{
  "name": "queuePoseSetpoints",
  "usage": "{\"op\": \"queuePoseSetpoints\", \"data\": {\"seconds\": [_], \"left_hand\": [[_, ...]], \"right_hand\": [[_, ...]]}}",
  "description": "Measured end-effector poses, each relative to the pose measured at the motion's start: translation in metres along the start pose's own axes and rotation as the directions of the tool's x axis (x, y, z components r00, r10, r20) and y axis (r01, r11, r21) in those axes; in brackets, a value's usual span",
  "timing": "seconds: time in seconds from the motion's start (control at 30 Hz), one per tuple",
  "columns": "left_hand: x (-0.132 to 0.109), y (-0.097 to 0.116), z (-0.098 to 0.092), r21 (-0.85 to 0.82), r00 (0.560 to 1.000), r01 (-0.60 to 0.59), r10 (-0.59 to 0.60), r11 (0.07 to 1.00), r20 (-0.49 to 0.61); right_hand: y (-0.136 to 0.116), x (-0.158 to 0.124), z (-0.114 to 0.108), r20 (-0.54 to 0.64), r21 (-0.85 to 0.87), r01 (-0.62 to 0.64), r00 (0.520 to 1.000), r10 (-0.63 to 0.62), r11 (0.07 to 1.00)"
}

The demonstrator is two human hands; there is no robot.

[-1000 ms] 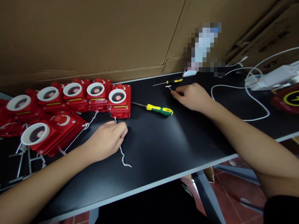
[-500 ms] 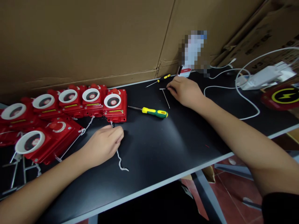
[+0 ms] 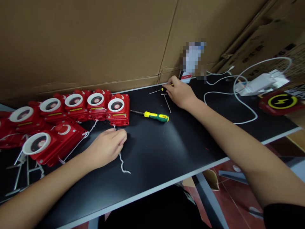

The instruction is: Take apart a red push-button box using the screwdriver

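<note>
Fingers of right hand [image 3: 179, 93] close on small screwdriver [image 3: 164, 89]; left hand [image 3: 107, 147] pinches white string [image 3: 122, 162].

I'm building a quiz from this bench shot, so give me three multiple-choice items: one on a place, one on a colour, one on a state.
1. Where does the green-and-yellow screwdriver lie?
A on the floor
B on the black table, between the hands
C on a red box

2. What colour is the string?
A white
B blue
C black

3. What is the right hand doing?
A resting flat
B holding a red box
C touching the small yellow-handled screwdriver

B: it lies on the tabletop.
A: pale against the black.
C: its fingers meet the handle.
</note>
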State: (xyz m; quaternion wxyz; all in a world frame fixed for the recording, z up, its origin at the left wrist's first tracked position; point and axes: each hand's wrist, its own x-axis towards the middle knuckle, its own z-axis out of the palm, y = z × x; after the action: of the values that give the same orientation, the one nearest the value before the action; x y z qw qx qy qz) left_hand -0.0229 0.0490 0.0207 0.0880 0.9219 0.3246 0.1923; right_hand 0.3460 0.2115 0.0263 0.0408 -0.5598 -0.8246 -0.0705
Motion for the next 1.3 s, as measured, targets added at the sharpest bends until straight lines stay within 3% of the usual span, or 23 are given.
{"op": "queuePoseSetpoints", "data": {"seconds": [0.17, 0.33, 0.53, 0.67, 1.0, 1.17, 1.23, 1.3], "left_hand": [[0.001, -0.002, -0.002, 0.011, 1.0, -0.012, 0.012, 1.0, 0.006], [0.001, 0.001, -0.003, 0.029, 1.0, 0.003, -0.003, 1.0, 0.023], [0.0, 0.002, -0.003, 0.025, 1.0, 0.001, -0.002, 1.0, 0.029], [-0.001, 0.001, -0.002, 0.004, 1.0, 0.0, 0.0, 1.0, 0.023], [0.0, 0.003, -0.002, 0.016, 1.0, -0.014, 0.014, 1.0, 0.023], [0.0, 0.004, -0.002, 0.0, 1.0, -0.009, 0.009, 1.0, 0.027], [-0.001, 0.003, -0.001, -0.002, 1.0, -0.006, 0.006, 1.0, 0.026], [0.0, 0.003, -0.001, -0.005, 1.0, -0.002, 0.002, 1.0, 0.02]], "right_hand": [[-0.005, -0.003, -0.015, -0.035, -0.032, -0.02, 0.999, 0.019, 0.999], [-0.006, -0.02, -0.021, -0.179, -0.025, -0.045, 0.983, 0.04, 0.999], [0.005, -0.044, -0.011, 0.078, -0.036, -0.206, 0.975, 0.208, 0.978], [0.021, -0.042, -0.004, 0.094, -0.046, -0.217, 0.971, 0.22, 0.975], [0.043, -0.036, -0.001, 0.026, 0.05, -0.294, 0.956, 0.293, 0.955], [0.022, -0.045, -0.03, -0.112, 0.06, -0.33, 0.935, 0.335, 0.942], [0.002, -0.051, -0.045, -0.036, 0.018, -0.272, 0.961, 0.273, 0.962], [-0.019, -0.058, -0.054, 0.192, -0.061, -0.248, 0.948, 0.255, 0.967]]}}
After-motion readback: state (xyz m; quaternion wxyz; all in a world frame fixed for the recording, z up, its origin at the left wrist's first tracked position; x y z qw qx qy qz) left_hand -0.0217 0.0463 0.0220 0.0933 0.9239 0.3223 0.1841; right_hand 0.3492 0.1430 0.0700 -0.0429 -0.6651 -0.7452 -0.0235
